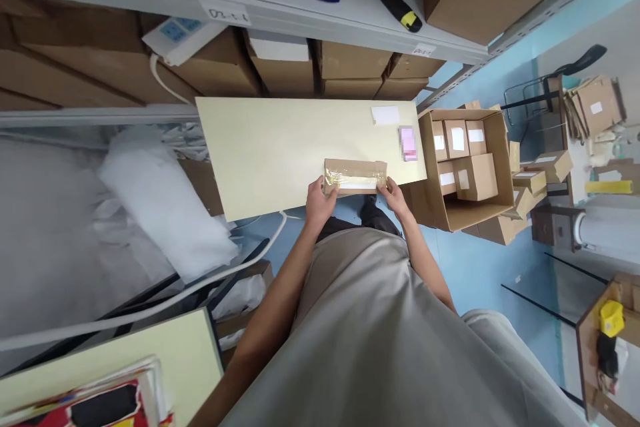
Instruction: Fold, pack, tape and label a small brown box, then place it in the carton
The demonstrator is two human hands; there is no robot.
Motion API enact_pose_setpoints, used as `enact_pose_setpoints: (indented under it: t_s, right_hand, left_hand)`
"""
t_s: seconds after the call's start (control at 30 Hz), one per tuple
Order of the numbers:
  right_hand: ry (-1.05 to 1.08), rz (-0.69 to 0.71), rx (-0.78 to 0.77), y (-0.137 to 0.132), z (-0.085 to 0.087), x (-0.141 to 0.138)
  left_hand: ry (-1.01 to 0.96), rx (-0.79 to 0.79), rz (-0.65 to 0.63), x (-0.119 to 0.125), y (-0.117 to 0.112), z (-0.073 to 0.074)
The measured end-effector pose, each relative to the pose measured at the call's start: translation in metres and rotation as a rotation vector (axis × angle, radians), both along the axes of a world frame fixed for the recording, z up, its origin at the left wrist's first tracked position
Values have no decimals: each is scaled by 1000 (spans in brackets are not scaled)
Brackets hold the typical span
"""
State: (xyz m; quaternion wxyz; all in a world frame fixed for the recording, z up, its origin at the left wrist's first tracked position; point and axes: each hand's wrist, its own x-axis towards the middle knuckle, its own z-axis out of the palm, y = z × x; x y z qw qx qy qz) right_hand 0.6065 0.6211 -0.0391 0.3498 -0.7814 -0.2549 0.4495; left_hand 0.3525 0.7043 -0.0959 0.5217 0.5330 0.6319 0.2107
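A small brown cardboard box sealed with shiny clear tape lies at the near edge of a pale yellow table. My left hand grips the box's left end, thumb on top. At the box's right end my right hand holds it the same way. A white label and a pink slip lie on the table beyond the box, to the right.
An open carton holding several small taped boxes stands on the blue floor right of the table. Grey shelving behind carries brown cartons, a black-and-yellow knife and a power strip. White bagged padding lies at left.
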Motion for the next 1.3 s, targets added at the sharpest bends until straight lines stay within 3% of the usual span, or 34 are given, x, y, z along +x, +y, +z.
enact_pose_setpoints:
  t_s: [0.17,0.27,0.33,0.47,0.63,0.83,0.97,1.1,1.3]
  right_hand:
    - [94,-69,-42,14,-4,11]
    - [255,38,16,22,-4,22]
    - [327,103,67,24,-3,33]
    - [362,114,157,18,9,74]
    - [382,13,220,-15,37,150]
    - [349,-186,257,-76,63,245]
    - [197,-341,242,-114,61,309]
    - [81,-471,158,-144,45,357]
    - [14,-554,91,-169,30,383]
  left_hand:
    - [108,27,108,13,17,6]
    - [177,-18,85,27,28,14]
    - [227,41,105,39,32,23]
    - [265,246,203,76,32,53]
    - [278,454,194,152,20,105]
    - [156,478,-16,260,-6,149]
    - [97,439,-257,333,-38,162]
    - [57,342,-504,384,-68,163]
    - [-17,163,-654,407,-82,145]
